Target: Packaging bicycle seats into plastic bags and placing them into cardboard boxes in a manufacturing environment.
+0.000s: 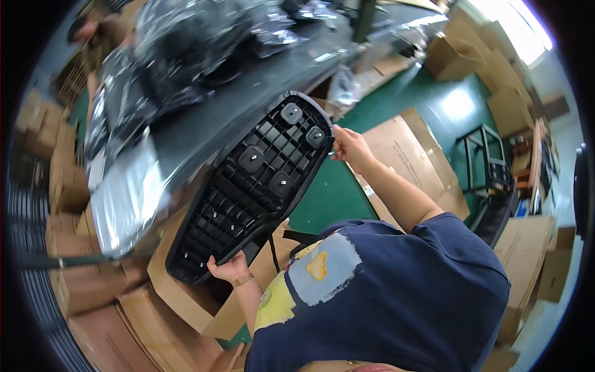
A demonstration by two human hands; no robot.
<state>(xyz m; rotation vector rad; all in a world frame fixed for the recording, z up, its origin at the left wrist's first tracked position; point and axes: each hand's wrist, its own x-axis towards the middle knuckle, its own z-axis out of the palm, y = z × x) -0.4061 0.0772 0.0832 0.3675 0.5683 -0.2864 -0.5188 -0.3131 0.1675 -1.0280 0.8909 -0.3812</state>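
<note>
A long black motorcycle seat (257, 167) hangs in front of me, tilted, with its ribbed plastic underside facing up. Rubber pads and small metal studs show on that underside. The narrower lower-left end rests in my left hand (230, 268), whose fingers curl over the edge. At the upper right my right hand (352, 150) pinches the rim of the wider end. Just below the seat stands an open cardboard box (186, 297), and part of its inside is hidden by the seat and my left arm.
A dark-topped table (248, 93) runs past the seat's far side, with plastic-wrapped black items (186, 46) piled on it. Another person (102, 37) is at the far left. Flattened cardboard (409, 167) lies on the green floor; a black metal frame (483, 158) stands at right.
</note>
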